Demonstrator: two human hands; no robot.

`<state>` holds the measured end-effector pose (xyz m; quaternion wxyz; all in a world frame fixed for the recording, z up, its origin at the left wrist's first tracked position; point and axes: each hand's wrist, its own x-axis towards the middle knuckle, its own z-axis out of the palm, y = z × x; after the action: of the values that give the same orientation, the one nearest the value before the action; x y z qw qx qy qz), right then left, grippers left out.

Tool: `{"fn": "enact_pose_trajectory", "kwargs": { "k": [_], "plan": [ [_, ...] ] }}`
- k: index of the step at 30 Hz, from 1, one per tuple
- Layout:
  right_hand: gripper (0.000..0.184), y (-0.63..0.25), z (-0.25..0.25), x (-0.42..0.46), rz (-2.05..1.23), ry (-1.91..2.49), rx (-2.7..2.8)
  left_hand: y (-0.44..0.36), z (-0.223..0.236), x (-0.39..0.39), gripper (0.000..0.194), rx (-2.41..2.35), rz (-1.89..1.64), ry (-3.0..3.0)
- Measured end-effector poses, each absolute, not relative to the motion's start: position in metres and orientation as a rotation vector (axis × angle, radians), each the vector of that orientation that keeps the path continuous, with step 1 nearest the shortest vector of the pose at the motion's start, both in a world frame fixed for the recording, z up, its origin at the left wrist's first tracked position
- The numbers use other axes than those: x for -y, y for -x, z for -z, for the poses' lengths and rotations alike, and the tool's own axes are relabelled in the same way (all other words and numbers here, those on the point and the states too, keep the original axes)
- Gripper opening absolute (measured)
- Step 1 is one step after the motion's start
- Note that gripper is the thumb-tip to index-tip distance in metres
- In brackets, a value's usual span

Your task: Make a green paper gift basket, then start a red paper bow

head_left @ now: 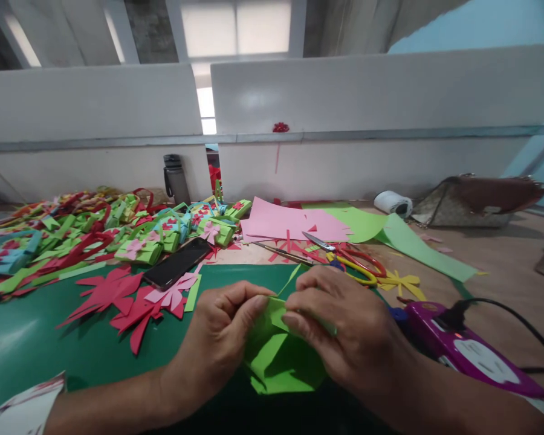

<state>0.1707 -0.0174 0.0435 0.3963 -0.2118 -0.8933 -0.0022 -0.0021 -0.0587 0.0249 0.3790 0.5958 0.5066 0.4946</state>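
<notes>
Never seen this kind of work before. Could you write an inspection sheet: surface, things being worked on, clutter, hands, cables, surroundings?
Surface: green mat, with brown covering at the right.
Things being worked on: folded green paper, held up over the mat.
Clutter: heaped paper pieces at the left; red paper flowers beside a phone; scissors near pink sheets.
Hands: left hand and right hand both pinch the green paper's upper part.
Cables: black cable plugged into a purple power strip, near the right forearm.
Surroundings: white panels behind; bottle and handbag in front of them.
</notes>
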Motion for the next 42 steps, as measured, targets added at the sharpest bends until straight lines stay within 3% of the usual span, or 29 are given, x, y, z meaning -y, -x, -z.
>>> {"fn": "enact_pose_trajectory", "kwargs": {
  "k": [3,8,20,42],
  "plan": [
    [0.005,-0.17,-0.042,0.013,-0.117,0.679,2.216,0.001,-0.026,0.06,0.022,-1.354,-1.275,-1.659],
    [0.01,-0.169,-0.042,0.015,-0.242,0.723,2.278,-0.001,-0.024,0.063,0.018,-1.388,-1.288,-1.884],
    [0.016,-0.169,-0.036,0.014,-0.19,0.602,2.278,0.0,-0.022,0.056,0.01,-1.2,-1.433,-2.033],
    [0.018,-0.172,-0.039,0.011,-0.24,0.755,2.423,0.017,-0.034,0.053,0.025,-1.312,-0.892,-1.921]
  ]
}}
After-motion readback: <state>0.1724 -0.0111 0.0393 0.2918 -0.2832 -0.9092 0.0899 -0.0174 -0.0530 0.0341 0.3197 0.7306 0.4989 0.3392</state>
